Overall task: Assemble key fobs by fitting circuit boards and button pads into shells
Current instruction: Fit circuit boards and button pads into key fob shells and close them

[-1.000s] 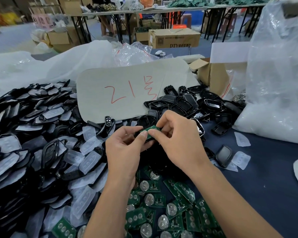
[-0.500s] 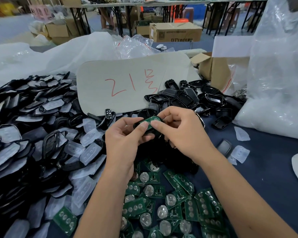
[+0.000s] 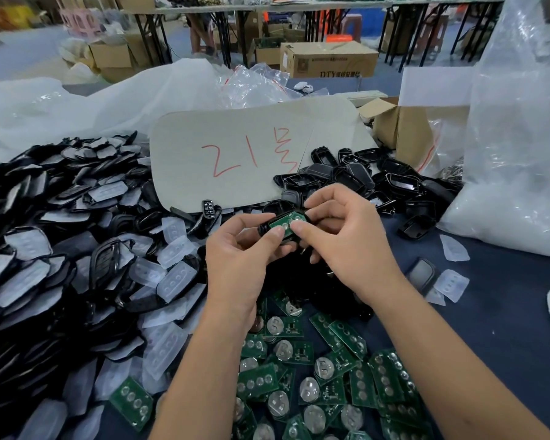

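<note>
Between your thumbs, your left hand [image 3: 235,249] and right hand [image 3: 346,236] pinch a black shell [image 3: 265,228] with a green board [image 3: 286,221] lying in it. Below your fingers many loose boards [image 3: 331,385] remain, so most work is left.

A dark blue worktop [image 3: 505,331] carries a heap of black shells and clear button pads [image 3: 61,249] at left, green circuit boards [image 3: 324,385] nearest the camera, empty black shells [image 3: 378,182] beside a grey card [image 3: 235,154] marked in red, and a white bag [image 3: 521,173].
</note>
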Available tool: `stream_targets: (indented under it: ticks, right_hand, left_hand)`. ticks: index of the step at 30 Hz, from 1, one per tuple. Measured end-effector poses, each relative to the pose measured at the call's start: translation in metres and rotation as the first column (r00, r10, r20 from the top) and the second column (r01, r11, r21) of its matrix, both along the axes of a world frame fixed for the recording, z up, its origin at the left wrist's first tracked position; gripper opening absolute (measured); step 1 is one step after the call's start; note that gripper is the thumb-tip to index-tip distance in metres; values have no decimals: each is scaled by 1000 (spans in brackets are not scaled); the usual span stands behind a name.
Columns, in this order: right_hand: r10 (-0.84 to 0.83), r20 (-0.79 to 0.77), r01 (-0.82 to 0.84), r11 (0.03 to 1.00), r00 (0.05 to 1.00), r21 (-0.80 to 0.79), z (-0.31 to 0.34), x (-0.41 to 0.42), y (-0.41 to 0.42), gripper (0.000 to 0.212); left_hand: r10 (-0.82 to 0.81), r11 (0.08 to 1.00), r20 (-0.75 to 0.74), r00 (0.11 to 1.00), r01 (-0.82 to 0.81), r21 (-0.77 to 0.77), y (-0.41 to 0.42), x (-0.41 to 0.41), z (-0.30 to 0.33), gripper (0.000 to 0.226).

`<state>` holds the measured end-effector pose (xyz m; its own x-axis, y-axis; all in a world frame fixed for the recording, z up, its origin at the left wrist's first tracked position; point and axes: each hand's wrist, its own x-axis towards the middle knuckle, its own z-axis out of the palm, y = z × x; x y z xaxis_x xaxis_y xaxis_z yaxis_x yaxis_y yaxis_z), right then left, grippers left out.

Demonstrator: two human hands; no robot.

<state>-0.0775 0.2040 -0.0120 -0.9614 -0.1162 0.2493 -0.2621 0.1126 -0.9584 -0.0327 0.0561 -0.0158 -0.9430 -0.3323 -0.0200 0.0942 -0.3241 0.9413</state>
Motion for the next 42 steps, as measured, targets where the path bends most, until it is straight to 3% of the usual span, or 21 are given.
stream_targets:
  ticks: [3, 7, 31, 39, 42]
  right_hand:
    - [-52, -173, 78, 986, 984, 146, -1, 2, -3, 15]
    - [-83, -226, 124, 977, 971, 175, -5, 3, -8, 9]
    - [-155, -287, 231, 939, 945, 255, -4, 7, -13, 8]
    - [-131, -157, 158, 973, 979, 168, 0, 8, -13, 14]
    - [-75, -23, 77, 995, 997, 63, 1, 8, -12, 23]
  left_hand:
    - [33, 999, -7, 999, -33, -28, 0, 0, -1, 16]
    - [50, 997, -19, 999, -51, -59, 0, 0, -3, 16]
    - [76, 995, -29, 997, -78, -63, 1, -2, -7, 16]
    - [59, 995, -14, 998, -60, -81, -3, -3, -6, 21]
    - [51, 995, -6, 999, -52, -83, -8, -3, -6, 20]
